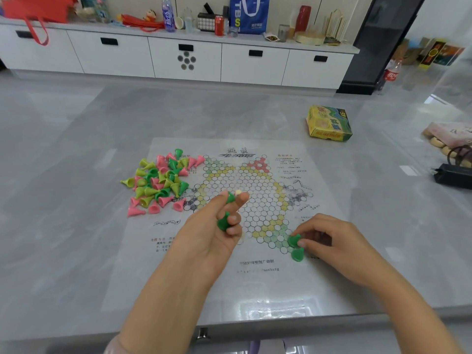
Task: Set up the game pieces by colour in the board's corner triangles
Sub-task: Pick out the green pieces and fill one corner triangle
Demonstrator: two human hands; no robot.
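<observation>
The left grip (224,221) is raised with the palm turned up and towards the person, index finger and thumb stretched forward and nearly meeting at their tips, the other fingers curled back into the palm; its bare forearm runs back and down from the grip towards the body. The right grip (329,238) sits lower, palm down, wrist bent, fingers curled and bunched to its inner side, thumb and fingertips (302,242) pinched together there; its forearm slants outward behind it.
</observation>
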